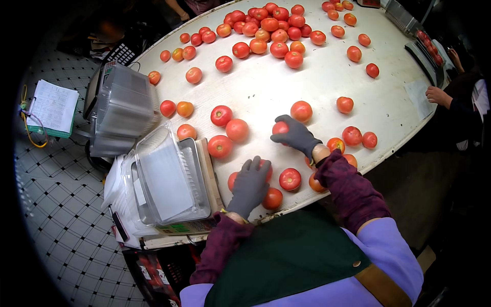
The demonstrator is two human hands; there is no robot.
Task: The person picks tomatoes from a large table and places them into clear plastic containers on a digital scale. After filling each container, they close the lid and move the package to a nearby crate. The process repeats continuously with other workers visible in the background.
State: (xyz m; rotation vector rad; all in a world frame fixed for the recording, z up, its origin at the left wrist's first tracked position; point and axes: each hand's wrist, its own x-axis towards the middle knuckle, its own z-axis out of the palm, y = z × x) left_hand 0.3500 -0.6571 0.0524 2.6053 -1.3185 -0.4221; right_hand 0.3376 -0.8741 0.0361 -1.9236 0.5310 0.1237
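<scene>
My left hand [248,187], in a grey glove, lies over tomatoes near the table's front edge; one tomato [265,170] shows past its fingers, and whether it is gripped cannot be told. My right hand [293,132], gloved alike, has its fingers curled round a red tomato [280,128]. Just beyond it sits a larger tomato [301,111]. Between the hands and the edge rests another tomato [290,179]. A group of three tomatoes [237,130] lies left of my right hand. An open clear plastic clamshell container [165,180] stands on a scale's metal tray [205,199] at my left.
Tomatoes are heaped [269,24] at the table's far side, with others scattered about. Stacked clear containers [122,111] stand at the left by a second scale. At the right, a co-worker's hand [438,96] rests at the table [391,99] near a scale bearing packed tomatoes [429,48].
</scene>
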